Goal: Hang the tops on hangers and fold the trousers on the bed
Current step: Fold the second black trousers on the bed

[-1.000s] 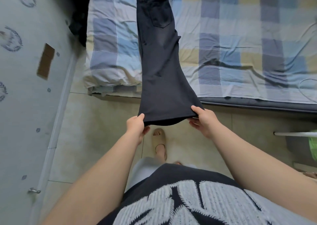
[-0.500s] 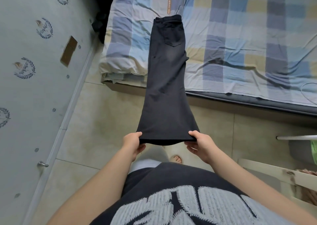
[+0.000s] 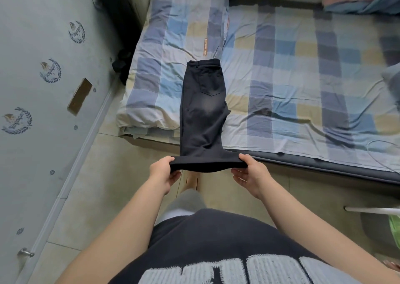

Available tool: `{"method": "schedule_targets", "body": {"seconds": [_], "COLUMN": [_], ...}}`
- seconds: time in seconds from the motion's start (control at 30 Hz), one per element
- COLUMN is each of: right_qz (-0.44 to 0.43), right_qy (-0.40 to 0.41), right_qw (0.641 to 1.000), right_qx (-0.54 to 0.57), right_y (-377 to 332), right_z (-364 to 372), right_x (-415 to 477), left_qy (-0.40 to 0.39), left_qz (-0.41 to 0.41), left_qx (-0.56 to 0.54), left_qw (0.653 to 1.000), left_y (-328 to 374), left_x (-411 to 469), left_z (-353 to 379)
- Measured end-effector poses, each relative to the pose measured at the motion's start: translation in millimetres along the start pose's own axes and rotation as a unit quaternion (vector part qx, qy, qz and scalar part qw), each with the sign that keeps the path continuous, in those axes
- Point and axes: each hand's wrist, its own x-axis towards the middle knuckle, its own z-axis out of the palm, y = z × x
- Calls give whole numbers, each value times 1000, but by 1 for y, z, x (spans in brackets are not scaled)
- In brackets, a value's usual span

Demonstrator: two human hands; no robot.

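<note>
Nearest to me, 2 grips hold the hem end of the black trousers (image 3: 203,114). My left grip (image 3: 163,174) pinches the hem's left corner, thumb on top and fingers curled beneath. My right grip (image 3: 252,173) is clenched the same way on the right corner, so the hem (image 3: 207,166) is drawn flat and level above the floor (image 3: 97,186). I judge the corners were chosen because that keeps the 2 legs stacked edge to edge and lets the full width travel as 1 piece. From the hem the trousers run away from me over the edge of the bed (image 3: 281,78), back pocket up. The waistband (image 3: 204,62) lies flat on the checked sheet, well in from the edge. The upper part rests on the bed, and only the lower legs hang free between mattress and grips. That suits a fold: I judge the next move is to carry the hem forward onto the waistband, both corners level so it lands square. Farther off, a heap of pink and blue cloth (image 3: 357,0) lies at the bed's far right corner.
</note>
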Motion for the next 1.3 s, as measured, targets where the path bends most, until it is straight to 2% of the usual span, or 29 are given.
{"method": "schedule_targets", "body": {"seconds": [0.17,0.43,0.63,0.93,1.3], "right_qz": [-1,27,60,69,48], "right_qy": [12,54,83,92,86], "right_qw": [1000,998,994,993,994], "right_qx": [22,36,48,28,-41], "right_y": [-80,-219,-293,-370,-403], "right_z": [43,133,178,218,243], "right_x": [54,141,215,356,566], "left_qy": [-19,-39,-53,-83,-121], "left_qz": [-18,-47,-65,-24,51], "left_qx": [-20,11,3,55,141], "left_qw": [999,998,996,995,981], "left_y": [76,226,302,359,366], "left_x": [48,130,203,316,490], "left_z": [51,129,183,264,364]}}
